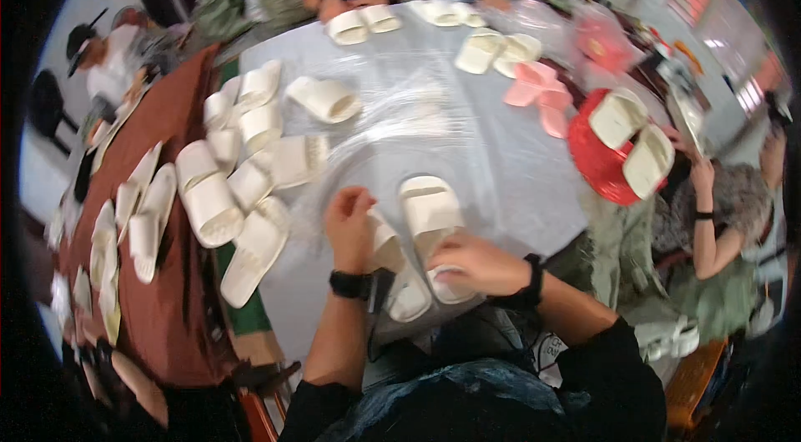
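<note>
Closes the right hand (480, 264) around a small white wad (450, 270) (too blurred to identify) over the near end of the right cream slide sandal (433, 217). Holds the left hand (349, 223) half-curled just left of the left cream slide sandal (389, 250); cannot tell whether gripping. Has this pair side by side at the near edge of the grey-covered table (526, 183), with pink slides (534, 85) far right.
</note>
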Demonstrator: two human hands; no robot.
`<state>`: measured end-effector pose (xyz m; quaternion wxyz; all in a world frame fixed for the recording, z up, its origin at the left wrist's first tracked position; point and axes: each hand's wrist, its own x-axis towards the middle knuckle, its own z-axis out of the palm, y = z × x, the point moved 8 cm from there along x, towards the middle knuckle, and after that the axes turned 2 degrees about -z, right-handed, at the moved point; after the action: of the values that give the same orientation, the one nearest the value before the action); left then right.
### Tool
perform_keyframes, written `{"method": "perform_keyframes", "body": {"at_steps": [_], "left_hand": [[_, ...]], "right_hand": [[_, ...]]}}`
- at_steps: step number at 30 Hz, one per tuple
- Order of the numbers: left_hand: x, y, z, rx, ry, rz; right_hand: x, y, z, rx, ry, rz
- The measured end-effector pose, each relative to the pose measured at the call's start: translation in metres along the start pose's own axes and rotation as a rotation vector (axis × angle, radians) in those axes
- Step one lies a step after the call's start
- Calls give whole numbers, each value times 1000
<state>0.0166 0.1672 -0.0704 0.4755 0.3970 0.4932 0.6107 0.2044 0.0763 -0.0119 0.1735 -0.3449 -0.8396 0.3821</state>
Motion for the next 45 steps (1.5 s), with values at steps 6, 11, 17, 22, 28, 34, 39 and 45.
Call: {"method": "perform_keyframes", "body": {"at_steps": [6,11,17,22,28,34,39,45], "left_hand": [[-11,28,44,79,-245,40],[-41,61,53,436,-319,342],[-72,95,33,585,-193,410],[-83,111,1,412,-28,365],[-87,101,-22,471,-45,315],[-87,83,-17,494,-96,259],[-89,81,-24,556,-72,249],[-89,93,-64,661,16,369]], "right_hand": [[10,5,38,-480,192,-69],[34,17,43,-507,281,7],[20,6,19,-431,375,29],[-21,-21,-61,-586,730,-67],[-102,-19,-222,-923,980,46],[-217,83,-360,-1244,972,766],[-246,189,-369,-1315,549,943],[-257,204,-403,-852,508,966]]}}
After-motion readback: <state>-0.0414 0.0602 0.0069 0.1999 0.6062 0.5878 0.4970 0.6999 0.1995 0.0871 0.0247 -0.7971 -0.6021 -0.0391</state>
